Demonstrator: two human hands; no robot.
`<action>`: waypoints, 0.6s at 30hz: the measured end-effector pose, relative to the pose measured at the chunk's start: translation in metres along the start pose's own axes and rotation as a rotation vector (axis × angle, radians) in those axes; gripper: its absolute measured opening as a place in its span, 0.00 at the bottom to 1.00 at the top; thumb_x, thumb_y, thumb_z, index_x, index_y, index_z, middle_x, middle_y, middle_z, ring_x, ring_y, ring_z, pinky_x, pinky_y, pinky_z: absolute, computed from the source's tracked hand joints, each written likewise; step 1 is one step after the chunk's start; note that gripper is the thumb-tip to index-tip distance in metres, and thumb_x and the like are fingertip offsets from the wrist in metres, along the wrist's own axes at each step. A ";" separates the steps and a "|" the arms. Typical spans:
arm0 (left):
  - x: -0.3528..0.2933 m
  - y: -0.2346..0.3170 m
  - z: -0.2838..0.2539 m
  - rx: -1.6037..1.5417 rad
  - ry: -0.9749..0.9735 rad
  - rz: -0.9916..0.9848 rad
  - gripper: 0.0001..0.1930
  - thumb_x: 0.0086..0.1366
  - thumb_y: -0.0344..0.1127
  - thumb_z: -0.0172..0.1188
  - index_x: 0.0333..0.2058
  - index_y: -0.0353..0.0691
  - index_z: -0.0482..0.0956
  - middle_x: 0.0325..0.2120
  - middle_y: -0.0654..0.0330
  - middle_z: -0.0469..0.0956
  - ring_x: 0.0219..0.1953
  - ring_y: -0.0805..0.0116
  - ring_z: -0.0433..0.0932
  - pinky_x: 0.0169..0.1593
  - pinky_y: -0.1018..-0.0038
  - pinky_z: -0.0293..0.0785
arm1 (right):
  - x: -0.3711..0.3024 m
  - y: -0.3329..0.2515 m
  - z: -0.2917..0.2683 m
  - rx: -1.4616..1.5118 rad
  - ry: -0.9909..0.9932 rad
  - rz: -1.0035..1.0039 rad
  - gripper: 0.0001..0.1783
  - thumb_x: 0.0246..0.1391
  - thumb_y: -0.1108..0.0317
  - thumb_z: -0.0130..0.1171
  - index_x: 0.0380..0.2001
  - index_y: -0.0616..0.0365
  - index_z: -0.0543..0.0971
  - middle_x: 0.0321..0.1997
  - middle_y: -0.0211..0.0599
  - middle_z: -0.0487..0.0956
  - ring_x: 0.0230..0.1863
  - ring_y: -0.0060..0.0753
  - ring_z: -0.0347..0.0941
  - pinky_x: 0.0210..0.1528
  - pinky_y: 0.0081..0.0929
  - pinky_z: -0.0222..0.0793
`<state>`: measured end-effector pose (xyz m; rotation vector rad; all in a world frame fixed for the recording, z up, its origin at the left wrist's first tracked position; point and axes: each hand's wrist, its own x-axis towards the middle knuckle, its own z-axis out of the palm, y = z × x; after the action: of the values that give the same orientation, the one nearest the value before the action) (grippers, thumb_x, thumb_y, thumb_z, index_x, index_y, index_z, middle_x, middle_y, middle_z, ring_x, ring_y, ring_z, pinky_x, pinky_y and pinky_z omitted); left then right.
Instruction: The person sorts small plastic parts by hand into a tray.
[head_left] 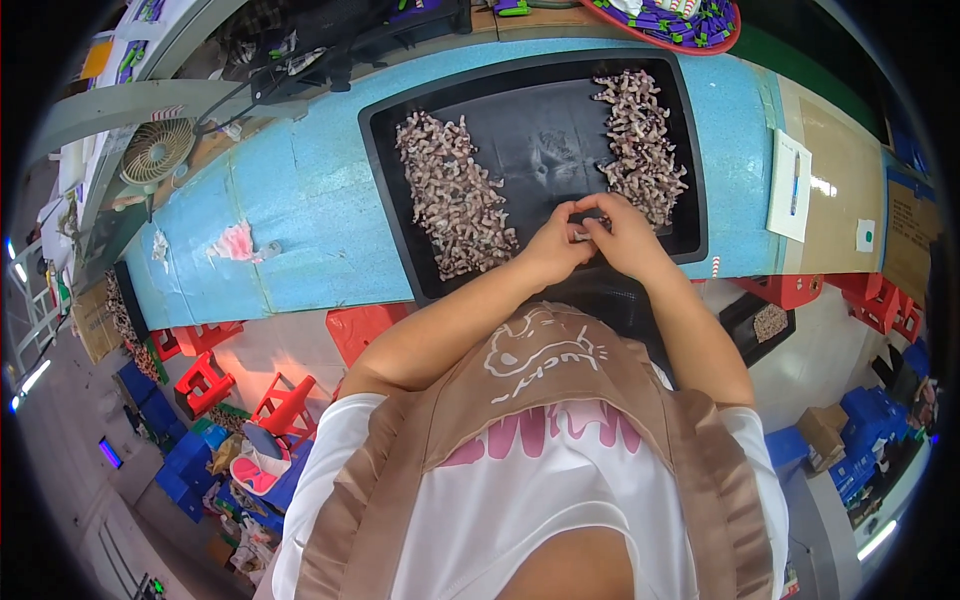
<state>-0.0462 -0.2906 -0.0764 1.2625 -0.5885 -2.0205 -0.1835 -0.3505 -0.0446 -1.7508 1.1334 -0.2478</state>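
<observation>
A black tray (540,100) lies on the blue-covered table, with small mottled grey-brown pieces heaped along its left (450,190) and right (640,140) sides. Their exact kind I cannot make out. My left hand (557,246) and my right hand (628,238) meet over the tray's near edge, between the two heaps. The fingers of both are bent and pressed close together. A small pale piece (582,237) shows between the fingertips, mostly hidden, apparently held by both hands. The right hand is close to the lower end of the right heap.
The blue tabletop (310,180) carries a crumpled pink-white wrapper (235,242). To the right lies a white notepad (790,185) with a pen. A red basin (735,35) of purple-green items stands behind the tray, a fan (157,152) at far left. Red stools (283,400) are below the table.
</observation>
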 end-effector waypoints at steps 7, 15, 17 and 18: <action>-0.002 0.005 -0.044 0.764 0.327 0.411 0.25 0.50 0.30 0.60 0.48 0.38 0.66 0.39 0.53 0.73 0.41 0.60 0.71 0.44 0.68 0.66 | 0.009 0.007 -0.034 -0.101 0.325 0.023 0.13 0.48 0.74 0.55 0.40 0.61 0.73 0.37 0.42 0.76 0.37 0.37 0.73 0.39 0.28 0.68; -0.016 0.026 -0.103 1.707 0.618 0.520 0.09 0.50 0.33 0.53 0.31 0.41 0.79 0.45 0.56 0.69 0.54 0.56 0.60 0.55 0.56 0.51 | 0.015 -0.015 -0.048 -0.290 0.592 -0.280 0.15 0.45 0.72 0.57 0.39 0.60 0.73 0.42 0.46 0.72 0.46 0.48 0.68 0.49 0.36 0.62; -0.019 0.029 -0.103 1.675 0.645 0.597 0.09 0.50 0.32 0.55 0.31 0.42 0.79 0.44 0.57 0.69 0.54 0.55 0.60 0.55 0.56 0.51 | 0.012 -0.013 -0.035 -0.257 0.506 -0.239 0.12 0.44 0.71 0.57 0.36 0.59 0.75 0.41 0.45 0.72 0.46 0.48 0.68 0.49 0.35 0.63; -0.022 0.035 -0.100 1.641 0.670 0.673 0.08 0.50 0.32 0.56 0.31 0.42 0.79 0.43 0.57 0.70 0.54 0.55 0.60 0.55 0.56 0.51 | 0.013 -0.012 -0.027 -0.256 0.504 -0.239 0.12 0.44 0.71 0.57 0.36 0.59 0.75 0.41 0.45 0.72 0.46 0.48 0.68 0.49 0.35 0.63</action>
<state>0.0610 -0.3001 -0.0821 1.9510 -2.0740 -0.1653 -0.1864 -0.3770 -0.0257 -2.1225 1.3515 -0.7509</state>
